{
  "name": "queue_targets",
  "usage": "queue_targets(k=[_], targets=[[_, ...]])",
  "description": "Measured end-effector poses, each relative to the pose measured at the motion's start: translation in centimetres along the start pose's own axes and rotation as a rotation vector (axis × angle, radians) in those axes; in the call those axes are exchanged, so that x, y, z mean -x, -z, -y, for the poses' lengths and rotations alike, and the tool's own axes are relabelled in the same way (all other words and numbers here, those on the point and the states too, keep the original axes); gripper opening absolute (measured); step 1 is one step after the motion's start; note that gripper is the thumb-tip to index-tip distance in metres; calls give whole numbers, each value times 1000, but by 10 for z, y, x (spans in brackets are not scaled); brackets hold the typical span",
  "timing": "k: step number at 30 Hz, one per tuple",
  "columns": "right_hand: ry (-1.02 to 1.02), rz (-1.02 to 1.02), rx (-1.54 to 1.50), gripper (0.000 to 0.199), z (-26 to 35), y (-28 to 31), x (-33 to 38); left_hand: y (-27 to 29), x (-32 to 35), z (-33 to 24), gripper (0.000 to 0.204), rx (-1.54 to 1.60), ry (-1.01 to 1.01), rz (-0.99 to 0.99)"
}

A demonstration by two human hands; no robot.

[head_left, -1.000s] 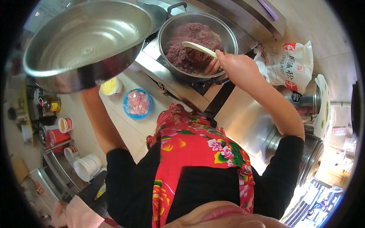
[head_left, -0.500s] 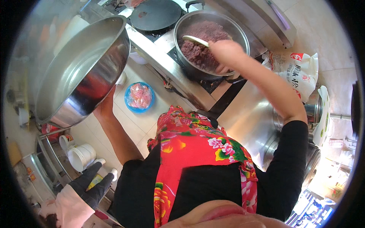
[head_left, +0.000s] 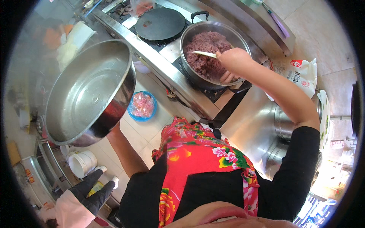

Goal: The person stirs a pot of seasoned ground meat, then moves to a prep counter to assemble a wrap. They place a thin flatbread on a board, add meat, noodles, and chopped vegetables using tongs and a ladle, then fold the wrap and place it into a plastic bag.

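Observation:
My left hand (head_left: 115, 132) is under the rim side of a large, deep stainless-steel basin (head_left: 89, 91), its fingers mostly hidden behind the metal. The basin is tilted, with its hollow inside facing up and nothing but a wet shine showing in it. At the stove, my right hand (head_left: 235, 62) is closed round a pale spoon or paddle (head_left: 204, 54). That tool rests at the dark purple, rice-like grain (head_left: 207, 40) in a wide two-handled pot (head_left: 183, 45). Some right-hand fingers hang low over the grain.
A round black griddle (head_left: 160, 24) sits beside the pot on the stove. Below, on the floor, is a blue bowl (head_left: 143, 118) with a bagged pink item. A printed white sack (head_left: 300, 76) stands right of the pot. Another person (head_left: 76, 205) is at lower left, near a white bucket (head_left: 83, 163).
The basin has shifted right and down in the picture, showing more of its inside. My right hand and the spoon have moved slightly to the right over the pot.

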State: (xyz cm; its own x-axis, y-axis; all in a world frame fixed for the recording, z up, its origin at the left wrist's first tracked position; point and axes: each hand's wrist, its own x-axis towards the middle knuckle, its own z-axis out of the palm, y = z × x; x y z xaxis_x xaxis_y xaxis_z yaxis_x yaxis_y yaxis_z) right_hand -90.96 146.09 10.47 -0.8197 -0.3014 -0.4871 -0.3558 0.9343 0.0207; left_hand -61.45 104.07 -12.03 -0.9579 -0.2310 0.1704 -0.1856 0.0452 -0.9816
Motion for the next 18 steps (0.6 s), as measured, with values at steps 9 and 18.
queue_targets(k=[9, 18], targets=[[394, -286, 596, 21, -23, 40, 31, 20, 24, 28, 56, -1018, -171, 55], [242, -179, 605, 17, -41, 5, 9, 43, 37, 30, 54, -813, 76, 75]])
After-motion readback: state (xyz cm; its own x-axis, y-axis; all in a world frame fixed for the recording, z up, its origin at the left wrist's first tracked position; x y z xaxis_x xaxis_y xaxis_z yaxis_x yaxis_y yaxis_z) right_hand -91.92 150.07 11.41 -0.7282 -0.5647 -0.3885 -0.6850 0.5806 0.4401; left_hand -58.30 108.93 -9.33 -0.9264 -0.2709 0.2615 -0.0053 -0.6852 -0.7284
